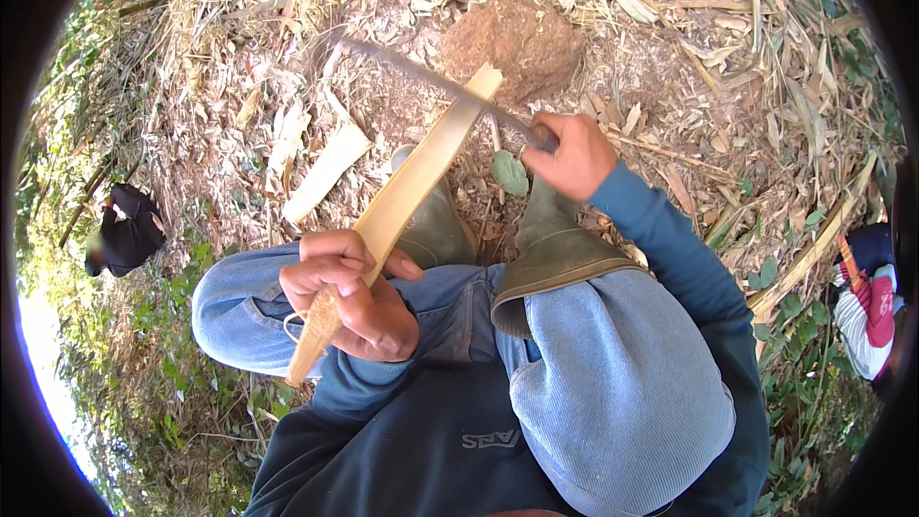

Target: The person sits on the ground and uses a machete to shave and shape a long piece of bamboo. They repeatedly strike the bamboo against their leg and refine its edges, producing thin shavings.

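My left hand (359, 302) is closed around the narrow lower end of a long, pale, flat piece of split wood (421, 168), perhaps bamboo. This piece slants up and to the right, away from my lap, and widens past my fingers. In my right hand (574, 155) is the handle end of a machete (402, 65). Its long, dark blade is somewhat blurred and points up and left. The blade crosses the far end of the wood; whether it touches or passes just above, I cannot tell. A thin curled fibre (295, 327) sticks out beside my left hand.
A brown rock or earth clod (512, 43) sits just beyond the wood's far end. Another pale flat piece (328, 172) lies on the litter-strewn ground. My green rubber boots (560, 239) are below the blade. One person (132, 230) is far left, another (869, 316) far right.
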A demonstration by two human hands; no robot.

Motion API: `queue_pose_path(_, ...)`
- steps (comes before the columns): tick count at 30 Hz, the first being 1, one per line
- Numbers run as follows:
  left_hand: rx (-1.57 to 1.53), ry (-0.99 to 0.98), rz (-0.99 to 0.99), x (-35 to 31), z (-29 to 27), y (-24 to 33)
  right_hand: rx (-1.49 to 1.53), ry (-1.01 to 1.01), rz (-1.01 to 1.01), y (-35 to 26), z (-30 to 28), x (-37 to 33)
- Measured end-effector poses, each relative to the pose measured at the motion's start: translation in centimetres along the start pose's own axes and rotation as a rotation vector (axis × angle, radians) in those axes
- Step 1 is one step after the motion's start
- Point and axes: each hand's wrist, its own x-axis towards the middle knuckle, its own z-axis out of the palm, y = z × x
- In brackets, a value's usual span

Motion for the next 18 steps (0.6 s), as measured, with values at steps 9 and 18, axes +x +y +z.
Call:
queue_pose_path(9,-0.059,-0.006,-0.004,-0.8,-1.1,-0.5,0.065,-0.07,-0.17,-2.8,-0.4,-2.2)
queue_pose_path(18,-0.076,0.071,-0.056,-1.3,-1.7,-1.1,-0.008,-0.094,-0.213,-3.4,-0.7,-1.8)
